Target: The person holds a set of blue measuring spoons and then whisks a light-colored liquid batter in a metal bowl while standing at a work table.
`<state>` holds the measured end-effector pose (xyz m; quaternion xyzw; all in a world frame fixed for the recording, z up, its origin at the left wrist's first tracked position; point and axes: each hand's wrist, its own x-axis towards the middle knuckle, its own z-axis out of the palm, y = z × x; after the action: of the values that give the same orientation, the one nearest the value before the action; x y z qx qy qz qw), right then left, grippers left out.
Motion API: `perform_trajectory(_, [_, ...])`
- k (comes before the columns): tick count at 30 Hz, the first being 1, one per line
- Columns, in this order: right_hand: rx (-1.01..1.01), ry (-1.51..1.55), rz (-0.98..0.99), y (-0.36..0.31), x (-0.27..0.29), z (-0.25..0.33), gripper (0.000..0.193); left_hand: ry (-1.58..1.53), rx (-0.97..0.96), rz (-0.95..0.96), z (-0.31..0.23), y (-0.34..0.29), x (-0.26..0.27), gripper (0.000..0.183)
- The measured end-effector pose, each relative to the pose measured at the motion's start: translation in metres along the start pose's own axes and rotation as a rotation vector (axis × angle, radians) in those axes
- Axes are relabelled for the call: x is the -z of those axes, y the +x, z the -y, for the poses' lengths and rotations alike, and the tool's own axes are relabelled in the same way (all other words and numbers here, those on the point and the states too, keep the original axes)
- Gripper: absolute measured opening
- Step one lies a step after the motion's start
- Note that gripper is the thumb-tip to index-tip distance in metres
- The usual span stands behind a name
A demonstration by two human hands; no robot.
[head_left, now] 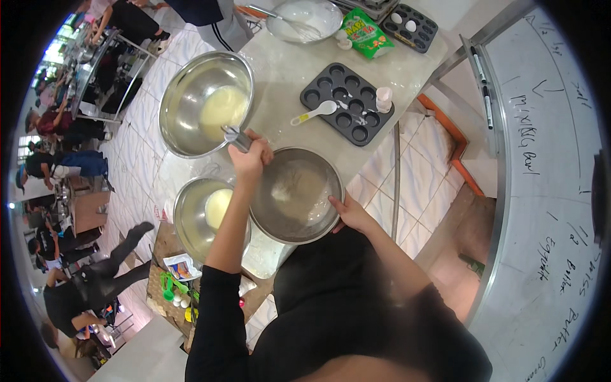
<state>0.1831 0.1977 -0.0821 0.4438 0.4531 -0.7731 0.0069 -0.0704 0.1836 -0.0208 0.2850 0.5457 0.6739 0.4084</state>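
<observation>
My left hand (253,156) is closed round the shiny metal handle of a whisk (237,138). The handle's end sticks out beyond my fist, and thin wires show faintly inside the metal mixing bowl (337,172) in front of me. A pale, partly foamy liquid covers this bowl's bottom. At the bowl's right side my right hand (350,213) grips the rim, thumb on top and fingers partly hidden. A large steel bowl (181,95) with pale yellow batter stands at the far left. Beside my left forearm is a smaller steel bowl (188,235), also holding yellow mixture.
A dark muffin tin (328,79) bears a white spoon (321,109) and eggshells (384,100). Farther back are a whisk bowl (286,28), a green packet (366,35) and a smaller tin with eggs (423,32). Green measuring spoons (167,286) lie lower left. A whiteboard (547,191) stands right.
</observation>
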Motion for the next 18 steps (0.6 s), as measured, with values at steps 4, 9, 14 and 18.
perform_trajectory(4, [0.058,0.010,0.014,0.001,0.006,-0.004,0.065,-0.052,0.033,0.230,-0.003,-0.022,-0.030,0.009])
perform_trajectory(9, [-0.023,-0.039,-0.012,0.001,0.001,0.002,0.063,-0.089,0.041,0.140,-0.010,-0.005,-0.029,0.014])
perform_trajectory(14, [0.051,-0.015,-0.010,0.005,0.005,-0.005,0.063,-0.033,0.051,0.129,-0.003,-0.029,-0.007,0.015])
perform_trajectory(18, [0.052,0.005,-0.017,0.007,0.004,-0.007,0.062,0.532,0.043,0.337,-0.015,-0.065,-0.039,0.016])
